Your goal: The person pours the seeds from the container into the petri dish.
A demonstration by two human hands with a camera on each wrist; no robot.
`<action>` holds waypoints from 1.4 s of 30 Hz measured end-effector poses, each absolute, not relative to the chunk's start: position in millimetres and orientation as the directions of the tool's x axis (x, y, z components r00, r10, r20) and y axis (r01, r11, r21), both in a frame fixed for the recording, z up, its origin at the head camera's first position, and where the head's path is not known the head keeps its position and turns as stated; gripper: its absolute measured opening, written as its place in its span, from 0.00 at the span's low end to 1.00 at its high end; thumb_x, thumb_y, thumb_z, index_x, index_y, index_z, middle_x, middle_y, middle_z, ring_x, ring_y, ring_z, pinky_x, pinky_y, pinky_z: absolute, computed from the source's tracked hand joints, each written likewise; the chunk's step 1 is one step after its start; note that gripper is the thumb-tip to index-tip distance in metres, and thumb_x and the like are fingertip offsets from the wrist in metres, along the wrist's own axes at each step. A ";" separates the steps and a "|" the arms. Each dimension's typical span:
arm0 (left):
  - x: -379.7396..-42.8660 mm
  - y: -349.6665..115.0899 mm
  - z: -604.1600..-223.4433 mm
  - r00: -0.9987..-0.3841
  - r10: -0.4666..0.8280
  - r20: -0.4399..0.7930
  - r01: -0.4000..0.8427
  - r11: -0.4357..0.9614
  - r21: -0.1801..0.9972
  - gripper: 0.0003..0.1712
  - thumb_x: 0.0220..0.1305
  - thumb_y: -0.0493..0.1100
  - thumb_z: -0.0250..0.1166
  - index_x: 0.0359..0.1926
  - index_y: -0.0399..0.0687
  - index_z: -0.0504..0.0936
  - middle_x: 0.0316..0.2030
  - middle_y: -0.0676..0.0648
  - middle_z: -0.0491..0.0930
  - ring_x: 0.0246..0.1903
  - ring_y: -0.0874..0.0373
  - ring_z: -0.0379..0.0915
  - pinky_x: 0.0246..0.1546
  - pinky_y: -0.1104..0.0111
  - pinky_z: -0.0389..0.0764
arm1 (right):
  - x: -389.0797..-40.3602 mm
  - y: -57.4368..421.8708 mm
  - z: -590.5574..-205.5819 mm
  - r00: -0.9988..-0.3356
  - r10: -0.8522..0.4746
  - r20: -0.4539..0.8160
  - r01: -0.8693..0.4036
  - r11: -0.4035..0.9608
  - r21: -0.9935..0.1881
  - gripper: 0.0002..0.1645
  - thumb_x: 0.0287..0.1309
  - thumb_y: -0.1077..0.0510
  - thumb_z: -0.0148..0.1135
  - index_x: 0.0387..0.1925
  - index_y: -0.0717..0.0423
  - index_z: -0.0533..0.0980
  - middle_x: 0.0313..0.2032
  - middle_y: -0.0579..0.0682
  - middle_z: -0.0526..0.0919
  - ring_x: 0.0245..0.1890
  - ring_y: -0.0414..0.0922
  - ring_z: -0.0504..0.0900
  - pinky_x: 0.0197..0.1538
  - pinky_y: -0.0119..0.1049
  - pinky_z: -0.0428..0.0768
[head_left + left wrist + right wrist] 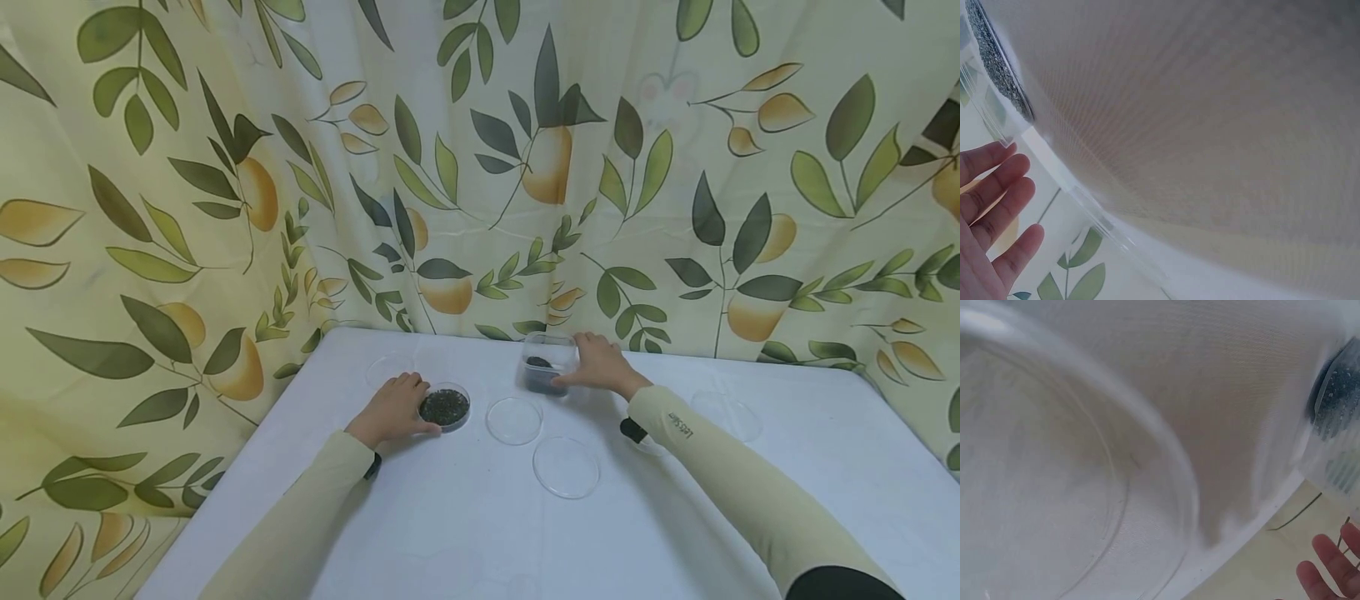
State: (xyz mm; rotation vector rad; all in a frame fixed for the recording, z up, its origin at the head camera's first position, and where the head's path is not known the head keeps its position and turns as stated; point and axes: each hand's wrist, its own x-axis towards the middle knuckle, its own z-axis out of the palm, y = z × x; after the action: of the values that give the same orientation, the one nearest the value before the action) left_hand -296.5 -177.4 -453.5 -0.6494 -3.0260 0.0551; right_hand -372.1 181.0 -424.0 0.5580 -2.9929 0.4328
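Dark granules fill a round clear petri dish [445, 407] at the left of the table. My left hand [395, 406] grips its left side, thumb at the near rim and fingers toward the back. In the left wrist view, several fingers of the left hand [999, 209] are spread near a clear rim. Farther back, my right hand [602, 365] holds the right side of a clear plastic box [550, 358] with dark granular material in it. The right wrist view shows part of the box [1339, 400] and a few fingertips at the lower right.
Clear round dishes or lids lie on the white table: one [514, 421] between the hands, another [566, 468] nearer. A faint one [390, 369] lies behind the left hand, another [726, 416] beyond the right forearm. A leaf-patterned curtain [495, 167] hangs behind the table.
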 end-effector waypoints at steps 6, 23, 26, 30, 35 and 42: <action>-297.0 -177.5 -453.2 -0.913 0.407 0.027 0.405 0.913 -0.046 0.49 0.47 0.73 0.63 0.58 0.39 0.72 0.53 0.43 0.72 0.53 0.49 0.68 0.58 0.55 0.70 | -372.6 184.3 -425.1 -0.936 -0.339 0.088 -0.350 0.894 -0.278 0.61 0.37 0.32 0.69 0.62 0.70 0.61 0.55 0.70 0.71 0.55 0.66 0.69 0.53 0.64 0.66; -296.7 -176.7 -451.7 -0.914 0.404 0.023 0.403 0.914 -0.037 0.50 0.47 0.73 0.63 0.58 0.38 0.72 0.52 0.42 0.73 0.53 0.49 0.68 0.58 0.55 0.70 | -359.2 170.6 -410.5 -0.929 -0.335 0.156 -0.369 0.841 -0.395 0.66 0.39 0.37 0.72 0.70 0.67 0.50 0.66 0.69 0.59 0.66 0.66 0.57 0.62 0.68 0.56; -296.2 -176.5 -451.7 -0.914 0.404 0.021 0.404 0.914 -0.036 0.50 0.47 0.73 0.63 0.58 0.38 0.72 0.52 0.42 0.73 0.53 0.49 0.68 0.58 0.55 0.70 | -353.5 160.8 -406.0 -0.924 -0.326 0.201 -0.382 0.813 -0.438 0.64 0.40 0.39 0.72 0.69 0.67 0.51 0.66 0.68 0.60 0.67 0.65 0.57 0.63 0.67 0.56; -294.8 -176.2 -451.0 -0.916 0.401 0.018 0.400 0.916 -0.029 0.49 0.47 0.72 0.64 0.58 0.38 0.72 0.52 0.42 0.73 0.53 0.49 0.68 0.58 0.55 0.70 | -345.6 147.0 -400.9 -0.910 -0.334 0.244 -0.413 0.764 -0.496 0.60 0.42 0.44 0.73 0.69 0.67 0.53 0.66 0.66 0.60 0.67 0.63 0.56 0.63 0.67 0.54; -294.4 -176.1 -450.6 -0.916 0.402 0.018 0.401 0.916 -0.029 0.49 0.47 0.72 0.64 0.58 0.38 0.72 0.52 0.42 0.73 0.53 0.49 0.68 0.57 0.55 0.70 | -333.8 128.2 -397.0 -0.907 -0.336 0.253 -0.421 0.710 -0.565 0.58 0.42 0.46 0.73 0.68 0.65 0.53 0.65 0.64 0.63 0.67 0.62 0.58 0.66 0.65 0.54; -295.6 -177.2 -450.1 -0.912 0.410 0.028 0.409 0.912 -0.044 0.50 0.47 0.73 0.63 0.58 0.38 0.72 0.52 0.43 0.73 0.53 0.50 0.69 0.57 0.55 0.71 | -322.7 101.3 -395.5 -0.910 -0.358 0.210 -0.408 0.675 -0.615 0.58 0.44 0.43 0.72 0.70 0.61 0.53 0.65 0.62 0.65 0.68 0.60 0.58 0.66 0.62 0.59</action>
State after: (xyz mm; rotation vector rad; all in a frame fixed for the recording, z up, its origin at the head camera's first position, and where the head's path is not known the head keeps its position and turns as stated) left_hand -295.6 -177.2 -450.1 -0.6507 -3.0358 0.0572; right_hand -322.7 101.3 -395.5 0.6430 -2.8087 1.0588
